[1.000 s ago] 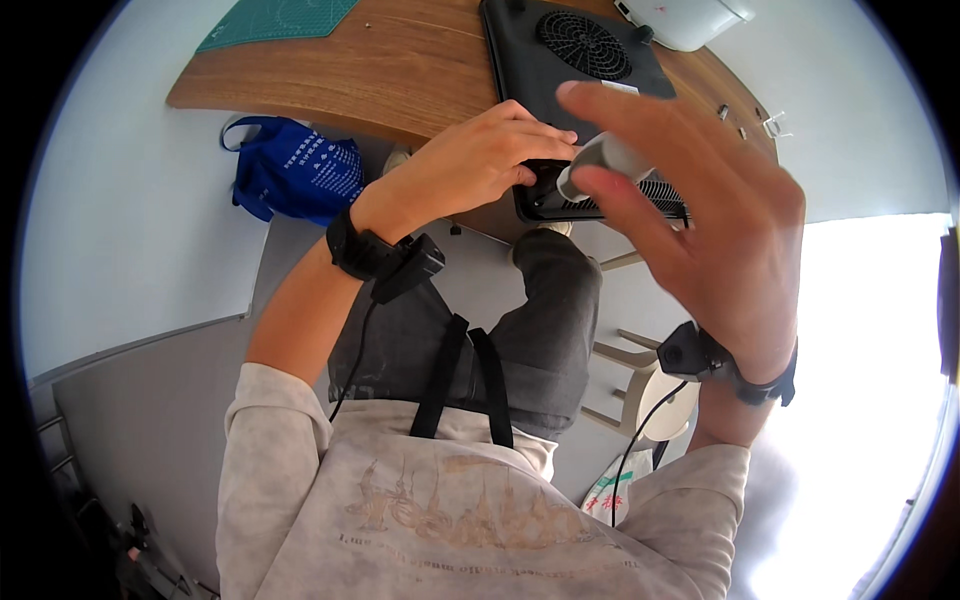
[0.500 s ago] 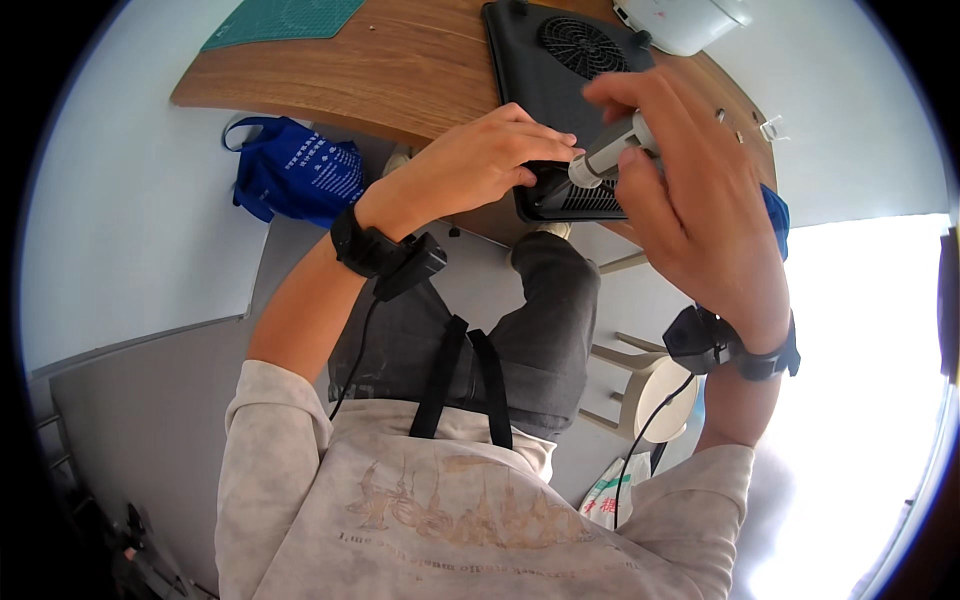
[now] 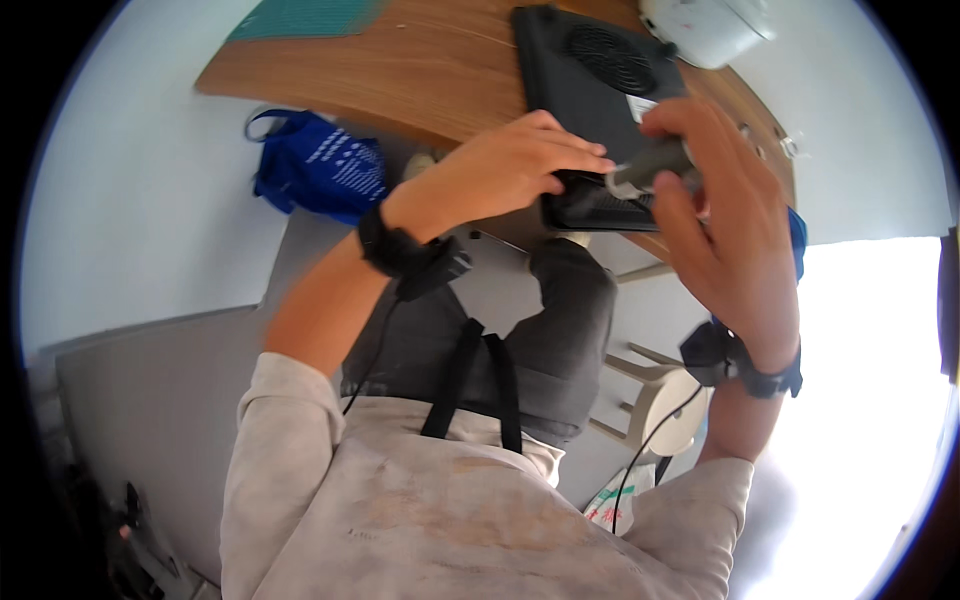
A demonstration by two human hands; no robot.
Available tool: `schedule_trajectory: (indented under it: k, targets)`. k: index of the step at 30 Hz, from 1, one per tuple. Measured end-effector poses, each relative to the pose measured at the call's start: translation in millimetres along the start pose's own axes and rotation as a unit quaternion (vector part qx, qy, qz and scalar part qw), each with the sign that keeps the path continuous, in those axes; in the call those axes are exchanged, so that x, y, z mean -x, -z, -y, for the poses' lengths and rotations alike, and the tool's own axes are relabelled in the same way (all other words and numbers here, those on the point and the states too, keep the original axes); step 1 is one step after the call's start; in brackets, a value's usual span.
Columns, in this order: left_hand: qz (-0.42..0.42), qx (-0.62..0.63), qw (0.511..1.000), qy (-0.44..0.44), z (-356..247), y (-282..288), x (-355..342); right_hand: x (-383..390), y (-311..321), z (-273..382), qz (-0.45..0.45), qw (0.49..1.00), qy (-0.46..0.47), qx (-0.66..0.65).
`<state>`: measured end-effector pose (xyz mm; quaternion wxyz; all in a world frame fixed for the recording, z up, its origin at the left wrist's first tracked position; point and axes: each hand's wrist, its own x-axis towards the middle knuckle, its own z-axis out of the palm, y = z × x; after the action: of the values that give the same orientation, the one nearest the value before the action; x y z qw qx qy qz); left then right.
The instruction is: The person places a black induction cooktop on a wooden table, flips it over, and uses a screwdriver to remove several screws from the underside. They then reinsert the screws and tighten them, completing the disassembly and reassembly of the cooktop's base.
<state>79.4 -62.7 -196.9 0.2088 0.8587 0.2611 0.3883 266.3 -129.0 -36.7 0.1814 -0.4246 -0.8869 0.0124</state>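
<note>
A flat black appliance lies with a round fan grille facing up, at the right part of the wooden table. Over its near edge, my right hand is wrapped round a grey and white cylindrical tool, blurred by motion. The tool's pale end points left, toward the fingertips of my left hand. Those fingers are closed, thumb against forefinger, at the appliance's near left corner. Whatever they pinch is too dark and small to make out. Both wrists wear black strapped devices with cables.
A white pot-like container stands beyond the appliance. On the wooden table, a green cutting mat lies at the far left. A blue bag sits left below the table edge. A cream stool stands lower right.
The whole view has shifted, so the table and hands appear farther right. My right hand has tilted the tool nearer to level, and a white label on the appliance now shows.
</note>
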Motion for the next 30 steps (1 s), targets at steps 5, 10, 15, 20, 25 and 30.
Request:
schedule_trajectory:
  k: [5,10,15,20,25,30]
  targets:
    - [-0.017,-0.068,0.995,-0.073,18.0,-9.2,14.2,11.0,-13.7,16.8,-0.018,0.994,-0.011,-0.112]
    - [-0.014,-0.002,1.000,-0.018,6.8,-12.4,6.6,27.3,-7.9,-6.4,-0.011,0.999,-0.049,-0.002]
    - [-0.029,-0.003,1.000,-0.007,5.4,-11.9,13.2,24.1,-15.7,-7.6,-0.011,0.997,-0.070,0.006]
    - [-0.020,-0.006,1.000,0.022,5.3,-9.3,15.7,21.6,-15.4,-1.1,0.015,0.994,-0.052,-0.090]
    - [-0.013,-0.016,1.000,0.012,9.3,-10.8,12.7,33.3,-21.9,-11.3,-0.066,0.985,-0.121,-0.104]
    - [0.005,0.003,1.000,-0.002,9.8,-9.3,10.4,42.9,-16.3,-18.8,-0.105,0.990,-0.083,-0.044]
